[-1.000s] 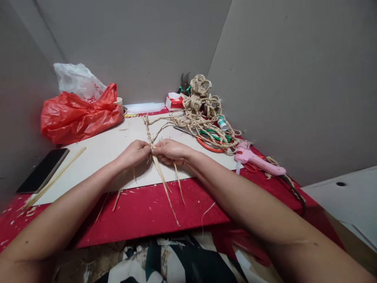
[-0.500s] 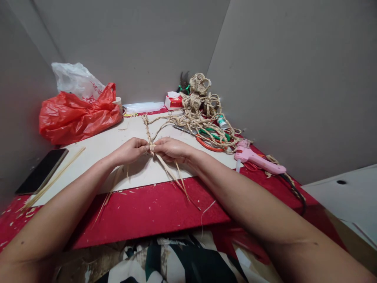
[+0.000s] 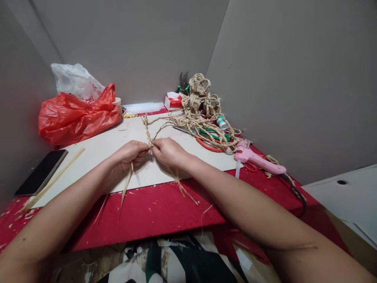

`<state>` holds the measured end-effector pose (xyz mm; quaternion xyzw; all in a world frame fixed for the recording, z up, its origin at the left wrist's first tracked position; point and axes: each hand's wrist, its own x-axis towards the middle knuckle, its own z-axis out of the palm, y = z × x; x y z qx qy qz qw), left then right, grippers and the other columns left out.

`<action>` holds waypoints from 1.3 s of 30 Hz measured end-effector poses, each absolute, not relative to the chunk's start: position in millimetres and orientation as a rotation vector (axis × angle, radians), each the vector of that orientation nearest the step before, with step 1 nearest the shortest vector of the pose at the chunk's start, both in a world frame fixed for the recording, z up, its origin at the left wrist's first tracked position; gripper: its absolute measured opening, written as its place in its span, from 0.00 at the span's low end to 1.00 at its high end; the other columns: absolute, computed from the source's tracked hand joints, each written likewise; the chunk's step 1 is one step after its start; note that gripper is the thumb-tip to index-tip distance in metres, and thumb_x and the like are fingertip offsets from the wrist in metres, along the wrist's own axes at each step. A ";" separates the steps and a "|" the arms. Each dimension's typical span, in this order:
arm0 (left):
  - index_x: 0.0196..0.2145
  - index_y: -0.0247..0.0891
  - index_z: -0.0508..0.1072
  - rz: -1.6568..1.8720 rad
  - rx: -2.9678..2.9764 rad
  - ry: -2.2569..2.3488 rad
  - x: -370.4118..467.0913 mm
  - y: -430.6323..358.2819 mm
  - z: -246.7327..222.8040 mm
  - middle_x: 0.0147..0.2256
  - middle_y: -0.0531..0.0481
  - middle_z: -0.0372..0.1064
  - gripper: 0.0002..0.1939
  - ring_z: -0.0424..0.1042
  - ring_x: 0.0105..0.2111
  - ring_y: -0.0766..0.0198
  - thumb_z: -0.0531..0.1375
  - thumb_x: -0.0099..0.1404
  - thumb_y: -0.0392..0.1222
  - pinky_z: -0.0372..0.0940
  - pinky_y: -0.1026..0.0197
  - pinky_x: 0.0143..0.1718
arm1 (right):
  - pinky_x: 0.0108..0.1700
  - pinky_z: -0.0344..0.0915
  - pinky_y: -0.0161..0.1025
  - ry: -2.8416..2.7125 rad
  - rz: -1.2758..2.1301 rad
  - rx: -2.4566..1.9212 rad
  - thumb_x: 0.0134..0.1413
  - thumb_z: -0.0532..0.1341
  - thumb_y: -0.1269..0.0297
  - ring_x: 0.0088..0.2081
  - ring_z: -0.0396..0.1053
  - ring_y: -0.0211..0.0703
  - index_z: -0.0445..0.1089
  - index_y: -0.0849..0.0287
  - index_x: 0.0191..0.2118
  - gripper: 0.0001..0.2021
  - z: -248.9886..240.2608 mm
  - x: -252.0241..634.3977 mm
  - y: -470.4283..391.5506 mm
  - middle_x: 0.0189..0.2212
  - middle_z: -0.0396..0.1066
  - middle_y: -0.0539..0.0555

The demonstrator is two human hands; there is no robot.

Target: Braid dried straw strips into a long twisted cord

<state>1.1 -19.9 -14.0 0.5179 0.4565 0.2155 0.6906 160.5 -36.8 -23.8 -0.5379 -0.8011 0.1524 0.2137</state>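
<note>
A braided straw cord (image 3: pixel 147 129) lies across the white board, its near end pinched between my two hands. My left hand (image 3: pixel 133 152) is closed on that end, with loose straw strands (image 3: pixel 126 186) hanging down below its fingers. Close beside it, my right hand (image 3: pixel 169 151) is closed too, and more straw strands (image 3: pixel 178 181) trail out under its palm. The fingertips of both hands almost meet at the braid. What lies inside the fingers is mostly hidden.
The white board (image 3: pixel 112 139) rests on a red cloth (image 3: pixel 147 216) strewn with straw bits. Left are a phone (image 3: pixel 41 173), long straws (image 3: pixel 55 177) and a red plastic bag (image 3: pixel 76 120). Right lie heaped braided cord (image 3: pixel 196 118), orange-handled scissors (image 3: pixel 209 145) and a pink glue gun (image 3: pixel 259 159).
A pale strand that slanted right below the hands now hangs to the left, under my left hand. My right hand has turned slightly; both hands stay at the braid.
</note>
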 end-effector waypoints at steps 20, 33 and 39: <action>0.17 0.37 0.59 0.675 1.190 1.152 11.3 -30.9 -24.1 0.12 0.61 0.41 0.15 0.39 0.11 0.77 0.54 0.59 0.35 0.34 0.66 0.15 | 0.31 0.54 0.34 -2.329 0.646 -1.483 0.56 0.49 0.70 0.29 0.64 0.39 0.72 0.67 0.29 0.15 -11.7 160.1 -45.4 0.28 0.72 0.59; 0.22 0.34 0.65 0.657 1.086 0.951 4.0 -31.9 -21.2 0.13 0.62 0.40 0.08 0.38 0.12 0.77 0.56 0.58 0.34 0.35 0.69 0.14 | 0.24 0.59 0.32 -2.457 1.379 -1.143 0.60 0.49 0.66 0.18 0.62 0.35 0.65 0.64 0.24 0.16 12.8 166.5 -65.7 0.15 0.65 0.51; 0.28 0.34 0.68 0.622 1.039 0.869 1.3 -28.7 -18.8 0.14 0.62 0.39 0.05 0.36 0.13 0.76 0.56 0.60 0.36 0.35 0.70 0.14 | 0.23 0.58 0.27 -1.640 0.983 -1.352 0.61 0.53 0.65 0.21 0.63 0.30 0.62 0.63 0.25 0.14 1.5 177.9 -36.8 0.20 0.65 0.50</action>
